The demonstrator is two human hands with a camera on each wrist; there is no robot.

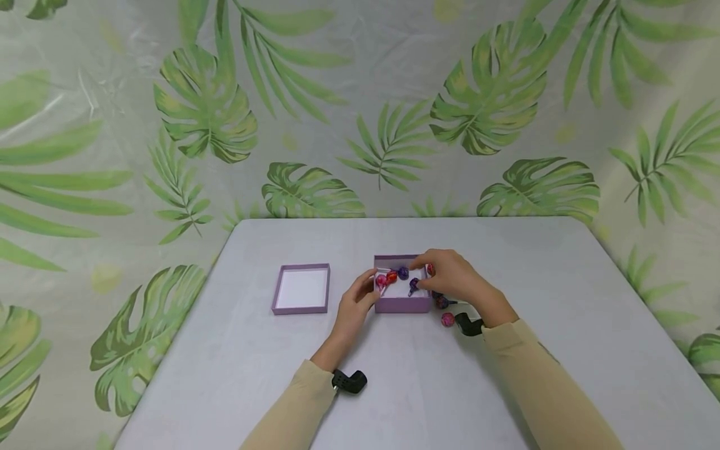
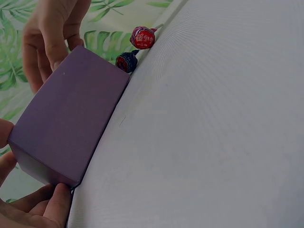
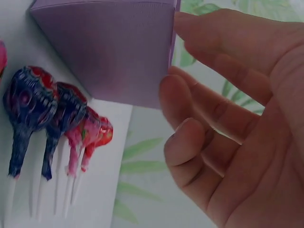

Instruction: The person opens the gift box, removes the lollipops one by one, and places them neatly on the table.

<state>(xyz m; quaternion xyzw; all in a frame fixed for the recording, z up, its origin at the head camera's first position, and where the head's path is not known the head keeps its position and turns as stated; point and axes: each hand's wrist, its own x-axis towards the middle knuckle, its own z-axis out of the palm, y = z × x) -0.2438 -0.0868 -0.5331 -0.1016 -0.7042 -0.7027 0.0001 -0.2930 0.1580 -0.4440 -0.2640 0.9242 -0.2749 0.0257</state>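
Note:
A purple box [image 1: 402,305] stands on the table with several wrapped lollipops inside: a pink one [image 1: 381,280], a red one [image 1: 391,276] and dark blue ones, one of them [image 1: 403,273] near the back. My left hand [image 1: 353,306] holds the box by its left side, fingers and thumb at its corners. Over the right wall reaches my right hand [image 1: 452,275], its thumb and forefinger apart above the inside. A dark blue lollipop [image 1: 414,284] lies right by the thumb; no grip on it shows. The right wrist view shows loosely bent fingers [image 3: 183,142] beside the box wall.
Right of the box lie more lollipops, among them a dark blue one [image 1: 441,302] and a pink one [image 1: 447,319], partly beneath my right forearm. A shallow purple-rimmed lid [image 1: 300,310] rests at the left. The white table [image 1: 270,375] ends at a leaf-patterned curtain [image 1: 388,75].

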